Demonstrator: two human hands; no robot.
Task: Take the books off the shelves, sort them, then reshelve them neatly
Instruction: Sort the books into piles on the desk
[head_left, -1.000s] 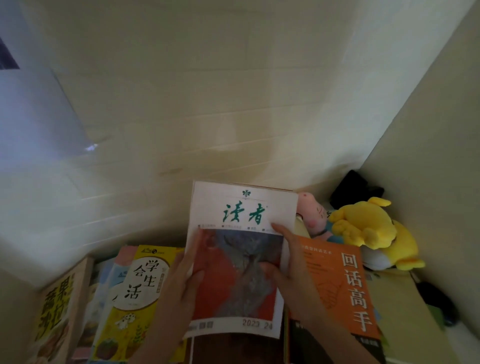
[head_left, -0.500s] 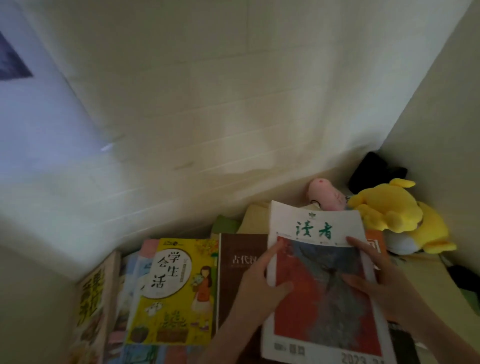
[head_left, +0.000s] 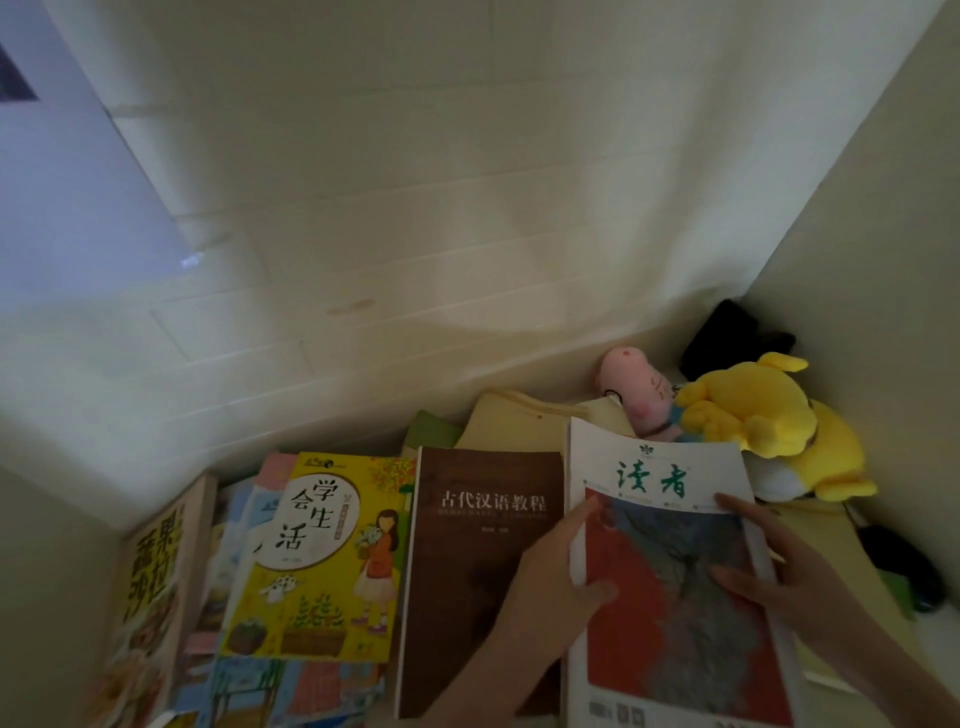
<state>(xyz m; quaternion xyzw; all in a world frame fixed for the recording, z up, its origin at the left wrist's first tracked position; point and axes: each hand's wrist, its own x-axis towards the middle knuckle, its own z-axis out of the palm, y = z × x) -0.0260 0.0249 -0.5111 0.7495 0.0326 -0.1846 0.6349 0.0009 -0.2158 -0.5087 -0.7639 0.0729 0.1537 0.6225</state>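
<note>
A white magazine (head_left: 670, 587) with green characters and a red and grey cover picture lies at the right of a row of books. My left hand (head_left: 550, 587) grips its left edge, thumb on the cover. My right hand (head_left: 779, 577) holds its right edge, with fingers spread on the cover. To its left lies a brown book (head_left: 478, 561) with white characters. Further left a yellow book (head_left: 322, 556) showing a girl lies on a stack of pale children's books.
A tan cookbook (head_left: 156, 587) leans at the far left against a side wall. A pink plush (head_left: 639, 389), a yellow plush (head_left: 769, 431) and a black object (head_left: 727, 343) fill the back right corner. Beige fabric (head_left: 514, 421) lies behind the books, below a white wall.
Both hands carried the magazine from above the middle of the row down to the right, uncovering the brown book and hiding the orange book. The view swung right.
</note>
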